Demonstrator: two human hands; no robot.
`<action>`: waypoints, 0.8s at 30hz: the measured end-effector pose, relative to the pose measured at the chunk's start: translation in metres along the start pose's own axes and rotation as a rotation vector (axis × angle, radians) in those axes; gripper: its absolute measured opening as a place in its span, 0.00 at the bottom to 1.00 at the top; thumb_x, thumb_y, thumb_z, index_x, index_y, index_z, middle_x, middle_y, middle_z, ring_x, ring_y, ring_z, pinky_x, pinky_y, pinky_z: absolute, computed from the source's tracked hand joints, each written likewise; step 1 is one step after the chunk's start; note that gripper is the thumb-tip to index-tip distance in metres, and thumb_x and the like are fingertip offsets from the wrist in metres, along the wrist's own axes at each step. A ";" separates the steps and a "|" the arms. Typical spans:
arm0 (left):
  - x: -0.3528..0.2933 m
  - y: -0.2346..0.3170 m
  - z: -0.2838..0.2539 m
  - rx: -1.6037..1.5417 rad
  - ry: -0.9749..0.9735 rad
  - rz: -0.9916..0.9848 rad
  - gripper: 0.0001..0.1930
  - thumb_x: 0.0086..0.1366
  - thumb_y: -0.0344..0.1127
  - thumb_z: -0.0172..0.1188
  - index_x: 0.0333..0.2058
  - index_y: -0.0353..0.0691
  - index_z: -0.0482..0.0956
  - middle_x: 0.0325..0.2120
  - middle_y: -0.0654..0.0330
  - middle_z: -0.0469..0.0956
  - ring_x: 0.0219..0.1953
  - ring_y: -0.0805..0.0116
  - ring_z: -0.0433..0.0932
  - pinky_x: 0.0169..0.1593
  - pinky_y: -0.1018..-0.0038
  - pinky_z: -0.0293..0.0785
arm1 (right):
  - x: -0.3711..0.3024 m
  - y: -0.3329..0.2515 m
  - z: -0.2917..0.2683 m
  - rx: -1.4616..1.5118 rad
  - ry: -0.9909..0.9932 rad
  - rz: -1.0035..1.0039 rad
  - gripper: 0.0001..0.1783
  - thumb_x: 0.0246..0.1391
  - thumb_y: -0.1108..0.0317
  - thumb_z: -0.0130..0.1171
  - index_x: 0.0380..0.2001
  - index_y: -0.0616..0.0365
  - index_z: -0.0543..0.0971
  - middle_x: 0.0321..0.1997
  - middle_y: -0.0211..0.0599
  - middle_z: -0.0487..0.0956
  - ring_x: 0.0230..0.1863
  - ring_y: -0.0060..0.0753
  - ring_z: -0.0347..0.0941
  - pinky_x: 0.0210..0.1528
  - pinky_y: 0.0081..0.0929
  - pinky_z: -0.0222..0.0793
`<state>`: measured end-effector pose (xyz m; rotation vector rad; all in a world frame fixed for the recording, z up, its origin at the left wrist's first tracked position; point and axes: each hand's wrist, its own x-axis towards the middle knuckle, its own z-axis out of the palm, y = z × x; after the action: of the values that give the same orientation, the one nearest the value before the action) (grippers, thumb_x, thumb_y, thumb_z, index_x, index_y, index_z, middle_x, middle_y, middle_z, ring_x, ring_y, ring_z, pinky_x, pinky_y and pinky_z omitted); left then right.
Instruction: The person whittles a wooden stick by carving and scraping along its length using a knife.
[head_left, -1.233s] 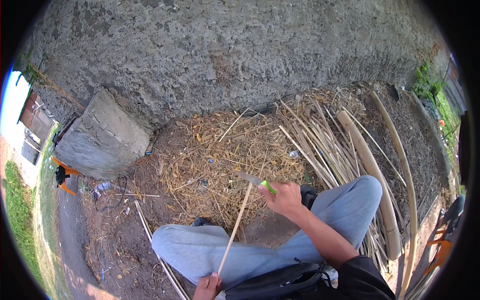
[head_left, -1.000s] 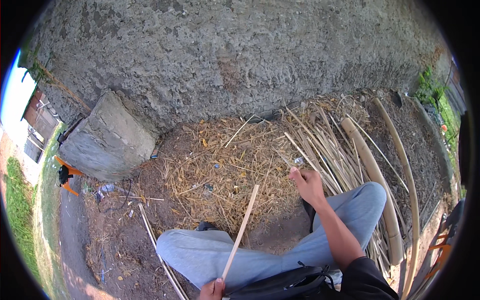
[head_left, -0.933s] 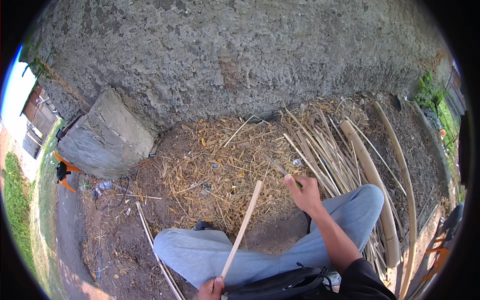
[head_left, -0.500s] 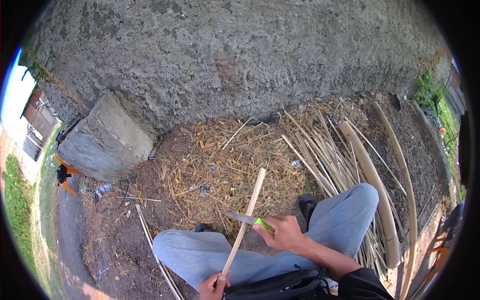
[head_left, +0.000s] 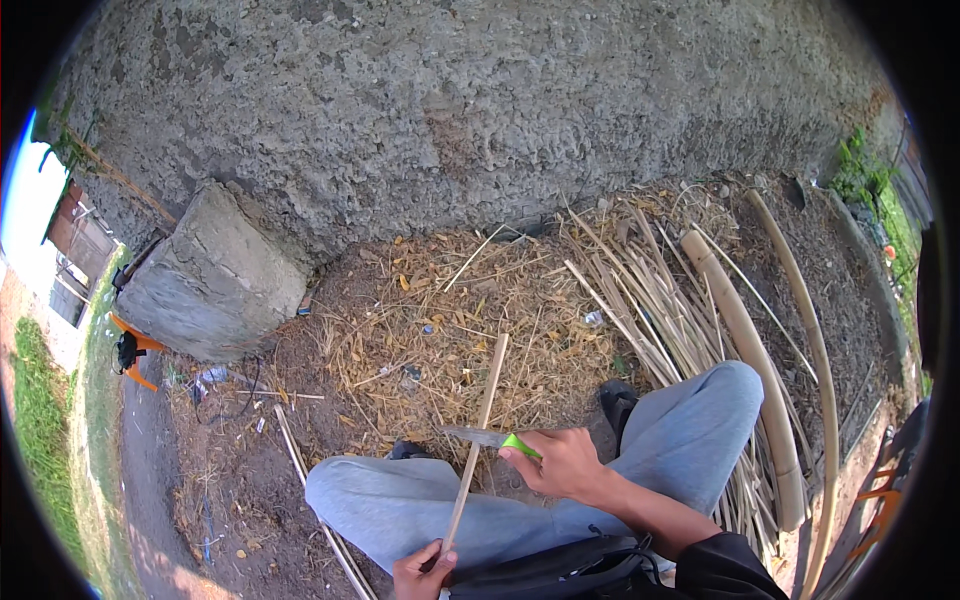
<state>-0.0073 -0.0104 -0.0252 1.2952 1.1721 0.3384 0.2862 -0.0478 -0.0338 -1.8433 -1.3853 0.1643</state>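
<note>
A narrow strip of split bamboo (head_left: 487,400) slants up and away from my lap, its far end over the littered ground. My left hand (head_left: 422,573) pinches its near end between thumb and fingers at the lower edge of the view. In my right hand (head_left: 562,462), closed round the bright green handle, is a knife (head_left: 478,436). Its blade points left and crosses the strip around the middle, seemingly touching it. My two bent legs in grey-blue trousers are on either side of the strip.
Bamboo strips (head_left: 660,300) lie heaped on the right, beside a thick bamboo piece (head_left: 740,350) and a long curved pole (head_left: 806,340). A concrete block (head_left: 225,275) stands at left against the rough wall (head_left: 480,110). Shavings and dry leaves (head_left: 440,330) cover the ground ahead.
The strip's far end has swung left and now looks narrower, turned more edge-on. My right hand and the knife have shifted slightly left; my left hand keeps its hold.
</note>
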 end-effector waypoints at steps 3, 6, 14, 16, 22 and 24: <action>0.000 -0.002 -0.001 -0.019 -0.008 -0.016 0.18 0.68 0.42 0.63 0.47 0.33 0.81 0.21 0.73 0.69 0.23 0.84 0.63 0.25 0.82 0.59 | -0.001 0.000 0.001 -0.003 0.029 -0.014 0.16 0.58 0.51 0.63 0.28 0.54 0.82 0.19 0.34 0.79 0.17 0.42 0.76 0.16 0.38 0.68; 0.000 -0.005 0.001 0.026 -0.006 0.054 0.17 0.69 0.42 0.61 0.46 0.33 0.81 0.20 0.73 0.69 0.22 0.84 0.63 0.25 0.82 0.59 | 0.000 0.000 0.001 0.010 0.026 -0.003 0.16 0.58 0.52 0.63 0.28 0.53 0.82 0.19 0.35 0.79 0.16 0.42 0.76 0.16 0.37 0.68; -0.005 0.021 0.005 0.010 0.010 -0.030 0.14 0.73 0.43 0.56 0.36 0.38 0.81 0.17 0.73 0.67 0.20 0.84 0.62 0.23 0.81 0.56 | -0.005 0.008 0.006 -0.025 0.008 -0.006 0.17 0.57 0.52 0.63 0.26 0.55 0.82 0.18 0.36 0.78 0.15 0.43 0.75 0.16 0.38 0.68; -0.003 0.014 0.004 0.008 0.003 -0.024 0.15 0.72 0.44 0.56 0.36 0.38 0.81 0.17 0.73 0.67 0.20 0.84 0.62 0.23 0.81 0.56 | -0.008 0.007 0.009 -0.021 0.008 -0.030 0.17 0.57 0.52 0.63 0.27 0.56 0.82 0.18 0.36 0.79 0.15 0.43 0.76 0.15 0.38 0.68; -0.005 -0.011 -0.001 0.100 0.031 0.044 0.17 0.71 0.46 0.58 0.39 0.36 0.83 0.17 0.74 0.64 0.21 0.84 0.60 0.24 0.81 0.55 | -0.018 0.006 0.020 -0.044 0.029 -0.148 0.17 0.56 0.52 0.65 0.31 0.57 0.82 0.18 0.35 0.79 0.16 0.41 0.76 0.14 0.37 0.67; -0.008 -0.008 -0.002 0.100 0.017 0.032 0.18 0.71 0.46 0.58 0.41 0.35 0.84 0.17 0.75 0.63 0.21 0.84 0.59 0.24 0.81 0.56 | -0.017 0.006 0.020 -0.042 0.049 -0.180 0.17 0.56 0.53 0.65 0.31 0.57 0.82 0.18 0.35 0.78 0.15 0.40 0.76 0.13 0.36 0.67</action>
<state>-0.0158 -0.0180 -0.0280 1.4014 1.1962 0.3186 0.2734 -0.0521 -0.0570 -1.7341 -1.5217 -0.0023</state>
